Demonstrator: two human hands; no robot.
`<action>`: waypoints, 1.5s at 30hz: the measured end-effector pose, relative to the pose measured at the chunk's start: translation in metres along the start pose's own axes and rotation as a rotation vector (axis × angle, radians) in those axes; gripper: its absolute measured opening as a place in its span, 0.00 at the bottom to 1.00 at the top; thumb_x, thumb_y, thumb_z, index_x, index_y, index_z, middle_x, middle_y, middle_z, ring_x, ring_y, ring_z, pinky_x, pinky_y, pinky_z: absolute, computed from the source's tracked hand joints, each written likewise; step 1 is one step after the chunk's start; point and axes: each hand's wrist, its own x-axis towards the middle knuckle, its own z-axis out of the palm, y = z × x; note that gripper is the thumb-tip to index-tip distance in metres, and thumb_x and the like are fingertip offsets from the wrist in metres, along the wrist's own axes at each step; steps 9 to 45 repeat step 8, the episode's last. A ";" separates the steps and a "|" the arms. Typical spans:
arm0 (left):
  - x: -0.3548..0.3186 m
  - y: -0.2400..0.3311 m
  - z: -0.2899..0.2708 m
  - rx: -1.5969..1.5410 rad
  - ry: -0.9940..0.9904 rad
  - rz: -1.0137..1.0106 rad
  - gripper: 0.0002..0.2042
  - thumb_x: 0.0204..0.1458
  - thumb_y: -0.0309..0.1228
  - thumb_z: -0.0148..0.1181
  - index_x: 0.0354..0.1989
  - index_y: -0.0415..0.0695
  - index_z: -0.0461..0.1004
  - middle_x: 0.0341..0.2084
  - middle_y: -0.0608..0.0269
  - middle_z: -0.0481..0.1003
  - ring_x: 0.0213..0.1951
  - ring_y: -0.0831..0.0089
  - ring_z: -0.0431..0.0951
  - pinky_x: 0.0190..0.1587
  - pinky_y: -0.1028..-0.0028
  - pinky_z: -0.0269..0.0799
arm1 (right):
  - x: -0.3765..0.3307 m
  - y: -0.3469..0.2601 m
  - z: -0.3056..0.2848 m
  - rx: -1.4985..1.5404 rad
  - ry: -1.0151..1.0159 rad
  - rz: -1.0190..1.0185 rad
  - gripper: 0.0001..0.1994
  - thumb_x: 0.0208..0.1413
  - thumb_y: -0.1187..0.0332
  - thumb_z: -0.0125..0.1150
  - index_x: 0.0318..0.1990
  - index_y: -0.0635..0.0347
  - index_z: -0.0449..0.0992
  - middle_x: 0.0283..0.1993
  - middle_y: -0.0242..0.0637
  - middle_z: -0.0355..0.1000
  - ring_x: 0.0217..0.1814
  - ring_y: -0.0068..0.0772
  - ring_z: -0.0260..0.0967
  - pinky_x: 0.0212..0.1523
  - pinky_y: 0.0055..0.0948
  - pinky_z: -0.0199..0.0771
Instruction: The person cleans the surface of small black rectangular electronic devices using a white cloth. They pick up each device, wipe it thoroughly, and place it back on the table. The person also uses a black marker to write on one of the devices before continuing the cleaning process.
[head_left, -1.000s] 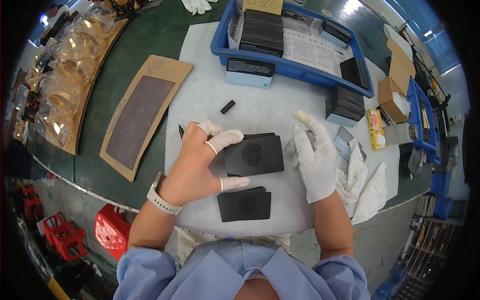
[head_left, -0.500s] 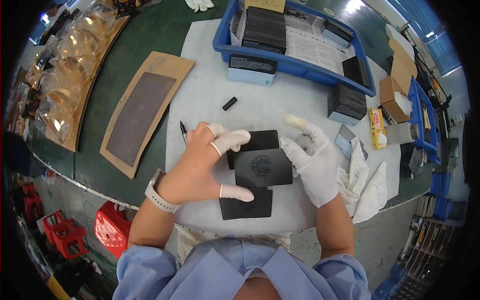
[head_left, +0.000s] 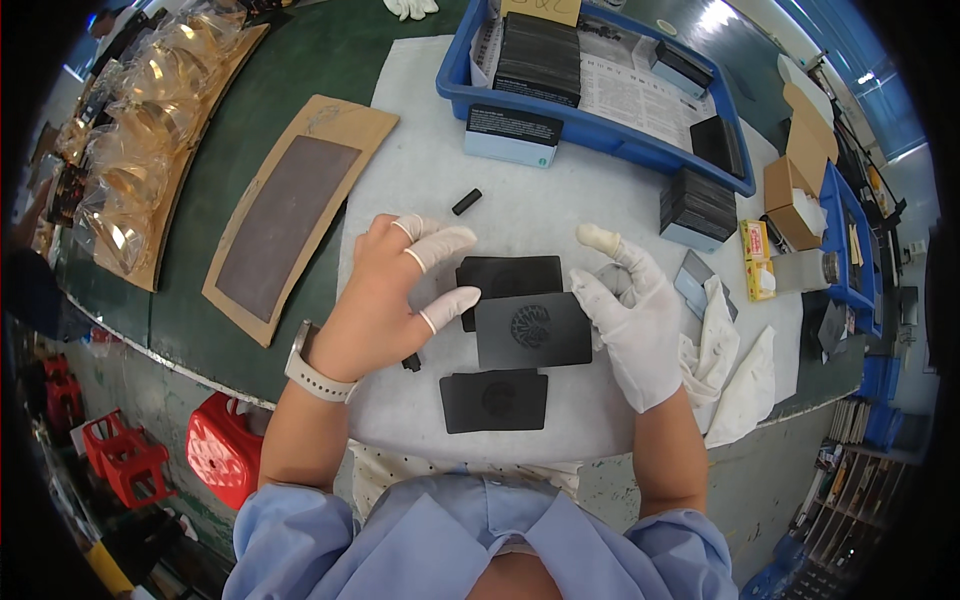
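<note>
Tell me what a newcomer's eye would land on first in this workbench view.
First, the two hands at centre: the left hand, bare with white finger cots, and the white-gloved right hand hold a black card with a round emblem between them over the white mat. A similar black card lies just below, nearer the person. Behind, a blue tray holds stacked black boxes.

We see a flat black rectangular card with a round embossed emblem [head_left: 532, 329] lying level on the white padded mat [head_left: 540, 215], its short ends pinched between two hands. It overlaps a plain black rectangular panel [head_left: 508, 274] just behind it. A second black emblem card [head_left: 494, 399] lies flat just in front, apart from it.
</note>
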 end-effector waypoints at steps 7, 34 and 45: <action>-0.002 -0.002 0.002 -0.005 -0.098 -0.004 0.25 0.44 0.38 0.71 0.52 0.44 0.74 0.47 0.57 0.71 0.49 0.59 0.65 0.54 0.64 0.58 | 0.006 -0.013 -0.064 -0.371 -0.234 0.086 0.20 0.55 0.74 0.64 0.56 0.60 0.73 0.40 0.29 0.76 0.34 0.12 0.68 0.32 0.12 0.67; -0.002 -0.002 0.001 -0.015 -0.116 0.000 0.26 0.45 0.40 0.70 0.53 0.45 0.74 0.48 0.56 0.70 0.50 0.59 0.65 0.53 0.64 0.57 | 0.006 -0.013 -0.065 -0.371 -0.231 0.085 0.20 0.55 0.74 0.64 0.56 0.60 0.73 0.40 0.29 0.76 0.34 0.12 0.68 0.32 0.12 0.67; -0.002 -0.002 0.001 -0.015 -0.116 0.000 0.26 0.45 0.40 0.70 0.53 0.45 0.74 0.48 0.56 0.70 0.50 0.59 0.65 0.53 0.64 0.57 | 0.006 -0.013 -0.065 -0.371 -0.231 0.085 0.20 0.55 0.74 0.64 0.56 0.60 0.73 0.40 0.29 0.76 0.34 0.12 0.68 0.32 0.12 0.67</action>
